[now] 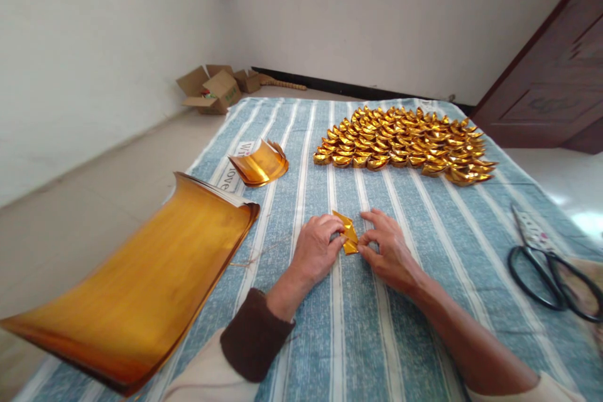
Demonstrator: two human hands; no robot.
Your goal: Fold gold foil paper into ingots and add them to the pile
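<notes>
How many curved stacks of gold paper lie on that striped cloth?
2: a large rectangular gold-paper stack along the blue-and-white striped cloth's left edge, and a small curled gold-paper stack just beyond it. None seems hidden.

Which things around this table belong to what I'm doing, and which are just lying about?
Probably part of the job:
gold paper between left hand and right hand
large gold sheets
smaller gold sheets
folded gold pieces
scissors, though untouched

Apparently just lying about:
cardboard boxes
long brown thing, too unclear to name
</notes>
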